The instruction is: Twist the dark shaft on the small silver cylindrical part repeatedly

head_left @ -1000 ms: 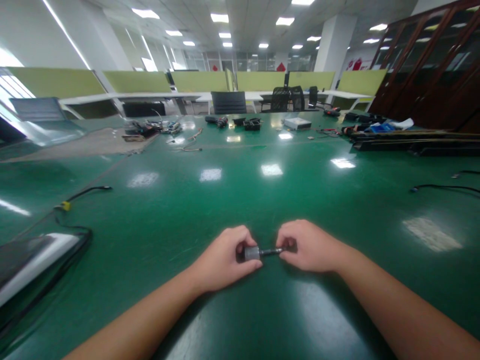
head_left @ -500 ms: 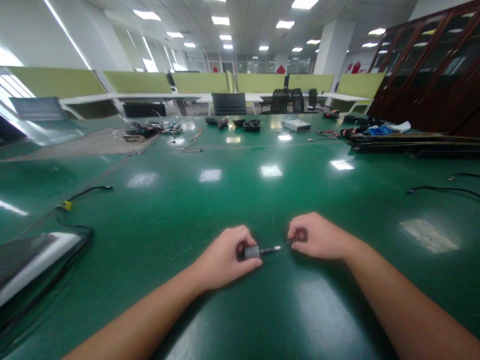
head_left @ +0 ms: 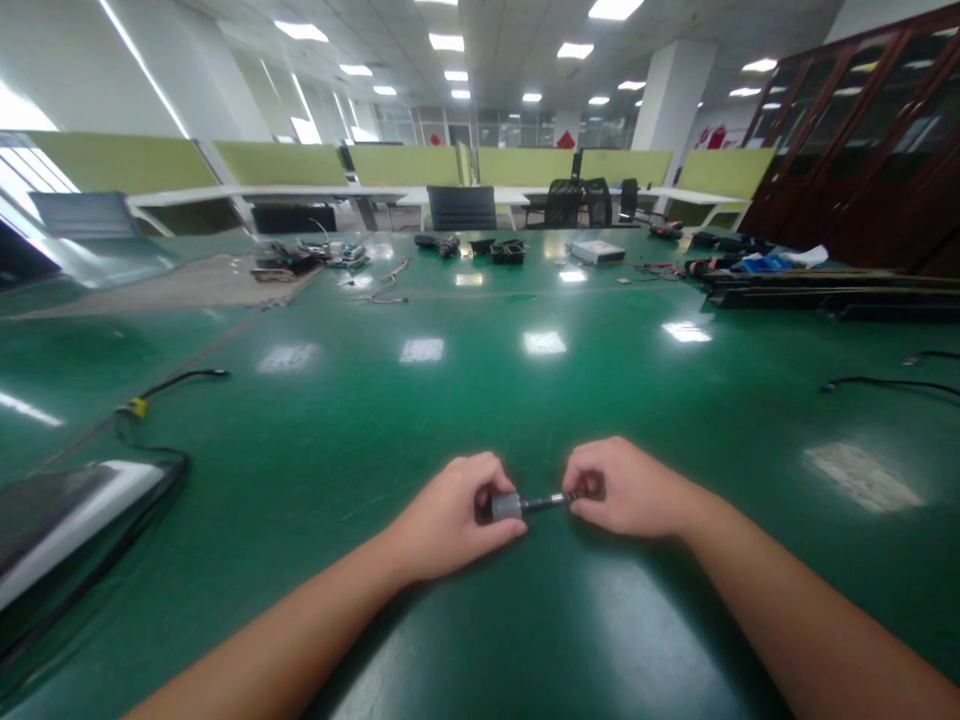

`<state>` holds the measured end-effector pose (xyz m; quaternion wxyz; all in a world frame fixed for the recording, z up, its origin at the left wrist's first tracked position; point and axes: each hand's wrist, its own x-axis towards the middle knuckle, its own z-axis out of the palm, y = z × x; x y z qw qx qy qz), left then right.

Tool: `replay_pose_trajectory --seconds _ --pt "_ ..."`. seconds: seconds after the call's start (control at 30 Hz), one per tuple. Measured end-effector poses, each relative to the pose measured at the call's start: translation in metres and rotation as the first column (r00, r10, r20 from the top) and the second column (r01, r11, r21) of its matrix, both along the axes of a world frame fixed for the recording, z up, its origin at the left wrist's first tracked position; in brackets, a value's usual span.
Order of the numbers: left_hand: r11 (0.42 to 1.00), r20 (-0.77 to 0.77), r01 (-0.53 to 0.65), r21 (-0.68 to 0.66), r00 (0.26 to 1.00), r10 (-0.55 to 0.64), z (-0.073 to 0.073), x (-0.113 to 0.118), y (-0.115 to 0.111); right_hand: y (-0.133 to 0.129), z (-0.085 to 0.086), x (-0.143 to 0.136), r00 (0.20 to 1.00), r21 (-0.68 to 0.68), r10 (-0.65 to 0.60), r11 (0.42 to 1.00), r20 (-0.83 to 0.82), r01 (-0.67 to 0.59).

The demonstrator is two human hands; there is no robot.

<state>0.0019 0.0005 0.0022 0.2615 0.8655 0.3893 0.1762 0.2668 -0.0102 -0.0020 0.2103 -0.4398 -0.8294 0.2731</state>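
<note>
Between its thumb and fingers, my left hand (head_left: pixel 457 515) grips a small screwdriver-like tool (head_left: pixel 507 506) with a grey cylindrical body. Its thin dark shaft points right and ends in a silvery tip (head_left: pixel 556 499). My right hand (head_left: pixel 626 487) is closed in a pinch at that tip, on a small dark piece (head_left: pixel 572 496) that its fingertips mostly cover. Piece and tip meet or nearly meet; I cannot tell if they are joined. Both hands are low over the green tabletop (head_left: pixel 480 410).
At left lie a white-edged device (head_left: pixel 82 520) and a black cable (head_left: pixel 184 378) with a yellow tag. More cables (head_left: pixel 885 382) are at right. Farther back sit electronic parts (head_left: pixel 307 258), black gadgets (head_left: pixel 502 250), a silver box (head_left: pixel 597 251) and dark strips (head_left: pixel 817 290).
My right hand has moved slightly left and down, bringing its pinched piece to the tool's tip and closing the gap. My left hand keeps its grip and has barely moved.
</note>
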Motion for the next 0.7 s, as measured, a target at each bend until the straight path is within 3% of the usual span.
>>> replay_pose_trajectory --seconds 0.2,0.4,0.7 --pt "1.000 0.000 -0.010 0.023 1.000 0.010 -0.003 -0.001 0.001 -0.002 -0.003 -0.016 0.999 0.012 0.006 1.000 -0.032 -0.006" --pt "0.999 0.023 0.010 0.041 1.000 -0.011 -0.004 0.000 0.001 -0.008 -0.008 -0.040 0.999 0.137 0.036 0.990 -0.020 -0.033" --pt "0.997 0.027 0.059 0.056 0.998 -0.060 -0.004 0.000 0.001 -0.008 -0.011 -0.038 0.999 0.130 0.052 0.990 -0.014 -0.050"
